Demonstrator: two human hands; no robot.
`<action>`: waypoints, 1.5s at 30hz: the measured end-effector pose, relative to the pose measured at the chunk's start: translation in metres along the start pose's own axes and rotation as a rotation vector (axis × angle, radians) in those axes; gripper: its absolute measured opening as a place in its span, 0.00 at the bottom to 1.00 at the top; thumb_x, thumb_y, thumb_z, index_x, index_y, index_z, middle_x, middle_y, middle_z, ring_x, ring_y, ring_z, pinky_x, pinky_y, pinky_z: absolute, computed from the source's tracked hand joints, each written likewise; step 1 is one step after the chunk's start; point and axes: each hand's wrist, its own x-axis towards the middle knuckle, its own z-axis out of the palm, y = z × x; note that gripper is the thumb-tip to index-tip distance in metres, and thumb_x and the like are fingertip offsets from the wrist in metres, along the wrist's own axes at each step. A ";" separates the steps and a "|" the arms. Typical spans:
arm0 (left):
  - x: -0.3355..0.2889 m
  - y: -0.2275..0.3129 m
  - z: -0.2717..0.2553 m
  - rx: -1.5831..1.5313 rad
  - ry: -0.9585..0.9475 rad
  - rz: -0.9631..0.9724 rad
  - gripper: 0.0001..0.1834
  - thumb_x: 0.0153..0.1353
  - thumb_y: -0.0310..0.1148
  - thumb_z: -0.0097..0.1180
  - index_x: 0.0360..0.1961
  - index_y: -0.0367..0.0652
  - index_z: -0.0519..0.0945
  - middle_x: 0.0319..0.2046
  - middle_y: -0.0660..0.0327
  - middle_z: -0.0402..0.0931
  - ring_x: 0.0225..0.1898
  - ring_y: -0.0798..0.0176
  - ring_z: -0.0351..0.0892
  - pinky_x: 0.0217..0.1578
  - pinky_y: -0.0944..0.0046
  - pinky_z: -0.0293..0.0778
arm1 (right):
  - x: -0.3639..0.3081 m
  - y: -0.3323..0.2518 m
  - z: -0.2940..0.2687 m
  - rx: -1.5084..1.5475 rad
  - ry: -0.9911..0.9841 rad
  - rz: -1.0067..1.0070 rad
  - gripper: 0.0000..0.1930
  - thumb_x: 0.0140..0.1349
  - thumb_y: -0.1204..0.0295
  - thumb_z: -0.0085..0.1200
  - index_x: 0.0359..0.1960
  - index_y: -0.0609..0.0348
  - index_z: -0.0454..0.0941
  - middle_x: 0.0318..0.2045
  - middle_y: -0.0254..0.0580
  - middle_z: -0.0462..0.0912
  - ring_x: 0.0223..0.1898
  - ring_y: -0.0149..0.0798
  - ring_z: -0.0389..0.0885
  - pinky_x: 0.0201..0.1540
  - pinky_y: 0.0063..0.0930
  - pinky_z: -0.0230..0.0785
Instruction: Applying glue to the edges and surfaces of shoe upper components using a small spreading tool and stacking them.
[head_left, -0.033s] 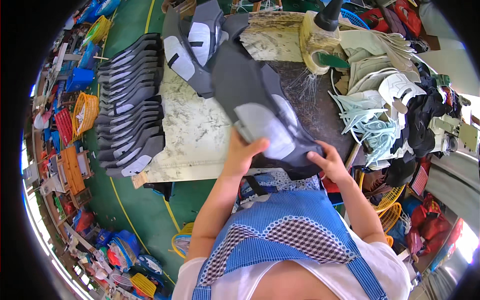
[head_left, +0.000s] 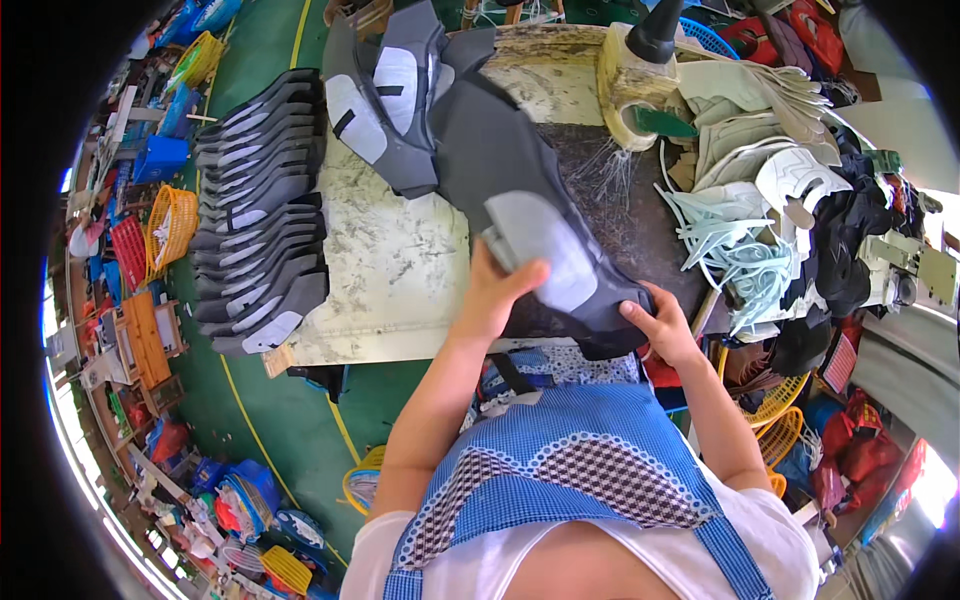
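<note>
Piece in hand: a dark grey, flat cut shoe-upper panel with a pale grey patch [head_left: 540, 215] lay across the stained, pale worktop [head_left: 400, 270], its near end over the worktop's front edge.
Left hand [head_left: 497, 290]: fingers closed on the panel's pale patch, thumb pressing on top.
Right hand [head_left: 662, 325]: clamped on the panel's near corner.
Handling: it looked light, soft and floppy, so best gripped at both ends.
Nearby: a fanned row of similar dark grey panels [head_left: 262, 205] lay to the left; pale mint-green cut strips [head_left: 740, 255] lay to the right.
</note>
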 end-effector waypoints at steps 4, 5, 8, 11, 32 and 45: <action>0.053 -0.055 0.005 0.385 0.154 -0.034 0.51 0.54 0.36 0.71 0.69 0.37 0.49 0.41 0.53 0.76 0.40 0.65 0.78 0.41 0.66 0.75 | 0.023 0.028 -0.016 -0.984 0.341 0.132 0.27 0.55 0.54 0.67 0.46 0.64 0.76 0.33 0.47 0.84 0.34 0.46 0.83 0.42 0.37 0.74; 0.055 -0.055 0.004 0.517 0.119 0.039 0.51 0.53 0.36 0.72 0.69 0.36 0.49 0.40 0.53 0.76 0.37 0.65 0.77 0.38 0.67 0.75 | 0.022 0.022 -0.019 -0.983 0.336 0.123 0.27 0.55 0.54 0.67 0.46 0.64 0.76 0.33 0.47 0.84 0.34 0.46 0.83 0.42 0.37 0.74; 0.050 -0.057 -0.004 0.810 0.134 0.055 0.48 0.55 0.44 0.70 0.68 0.34 0.54 0.38 0.56 0.73 0.35 0.66 0.74 0.37 0.67 0.74 | -0.004 0.019 -0.029 -0.949 0.520 -0.205 0.31 0.49 0.52 0.69 0.47 0.61 0.73 0.35 0.51 0.81 0.39 0.50 0.81 0.42 0.39 0.73; 0.039 -0.051 -0.005 0.917 0.123 0.009 0.41 0.61 0.47 0.63 0.67 0.37 0.59 0.44 0.53 0.67 0.43 0.63 0.71 0.44 0.66 0.73 | 0.004 -0.013 -0.043 -0.628 0.563 -0.375 0.19 0.57 0.69 0.64 0.48 0.63 0.76 0.36 0.41 0.80 0.37 0.35 0.79 0.40 0.30 0.71; 0.135 0.139 -0.159 0.521 0.299 0.476 0.13 0.68 0.34 0.56 0.49 0.40 0.77 0.46 0.60 0.77 0.47 0.69 0.74 0.50 0.68 0.69 | 0.240 -0.152 0.242 0.511 -0.088 -0.104 0.11 0.52 0.74 0.58 0.38 0.63 0.79 0.31 0.40 0.83 0.33 0.37 0.81 0.39 0.29 0.74; 0.184 0.106 -0.188 0.372 0.174 0.133 0.24 0.64 0.29 0.54 0.61 0.38 0.69 0.60 0.54 0.70 0.61 0.61 0.68 0.60 0.61 0.64 | 0.170 -0.190 0.195 1.095 -0.544 -0.413 0.43 0.61 0.46 0.55 0.69 0.60 0.56 0.59 0.57 0.71 0.31 0.32 0.64 0.35 0.21 0.63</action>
